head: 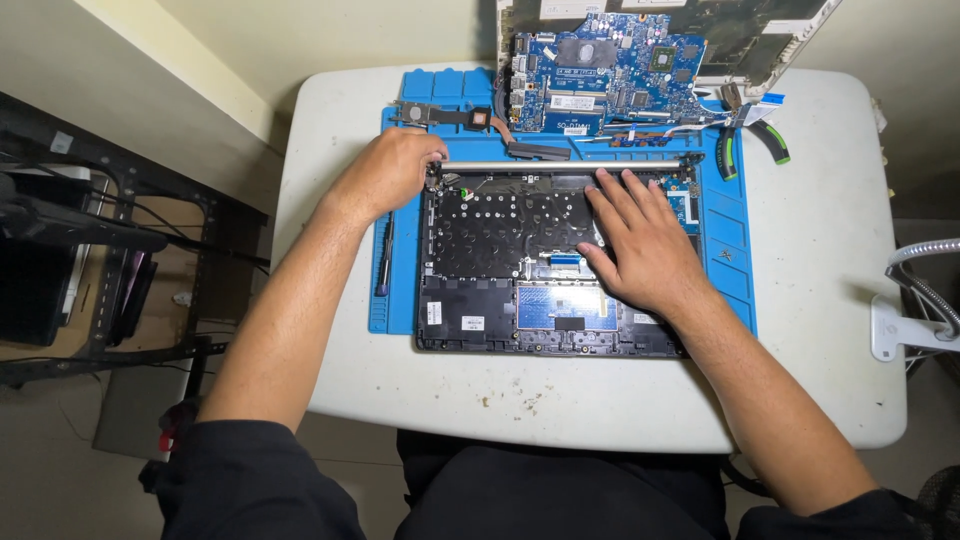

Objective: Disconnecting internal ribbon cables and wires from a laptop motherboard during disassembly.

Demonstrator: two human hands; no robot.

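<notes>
Chassis (pixel 500 260) of an opened laptop, black, lying on a blue work mat (pixel 735 250) atop a white table (pixel 840 300); underside of the keyboard showing as a dark studded plate, with a blue touchpad board (pixel 565 305) sitting in the near section and a small blue ribbon connector just above it.

Left hand (pixel 385 170) resting at the chassis's far left corner, by the hinge; fingers curling down onto the corner, but whether they are pinching anything there cannot be told, the tips being hidden.

Right hand (pixel 640 240) lying flat and open on the right half of the chassis, fingers spread and pointing to the far edge, palm pressing down, gripping nothing.

Mat's moulded compartments (pixel 445 85) running along its far left edge, their contents not being clear from this angle; further shallow recesses down the mat's right side, showing no parts.

Motherboard (pixel 600 70), blue, lying beyond the chassis at the far edge of the mat, partly over a pale laptop cover (pixel 770 40); copper heat pipe with fan bracket (pixel 450 115) lying just left of the board.

Screwdriver (pixel 384 255), dark, lying on the mat's left strip, beside the chassis; pliers with green-and-black handles (pixel 750 145) resting at the mat's far right corner.
</notes>
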